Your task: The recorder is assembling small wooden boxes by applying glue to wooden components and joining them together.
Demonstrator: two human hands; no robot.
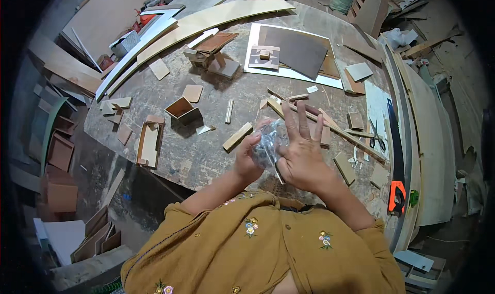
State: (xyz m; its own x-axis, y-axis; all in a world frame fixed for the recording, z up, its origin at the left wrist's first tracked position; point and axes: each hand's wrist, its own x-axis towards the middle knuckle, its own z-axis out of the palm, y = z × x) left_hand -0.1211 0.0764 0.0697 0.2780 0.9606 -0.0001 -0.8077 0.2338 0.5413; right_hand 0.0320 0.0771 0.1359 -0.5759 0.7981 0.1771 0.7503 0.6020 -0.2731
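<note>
Clear plastic bag (267,143) held above counter (203,157), near middle of near edge. Left hand (249,157) curled round it; right hand (303,160) pinching with thumb and forefinger, other fingers spread. Bag looks unfinished with, contents unclear. Open box (178,109) toward left edge seems joined; wood strip (237,137) loose.
</note>
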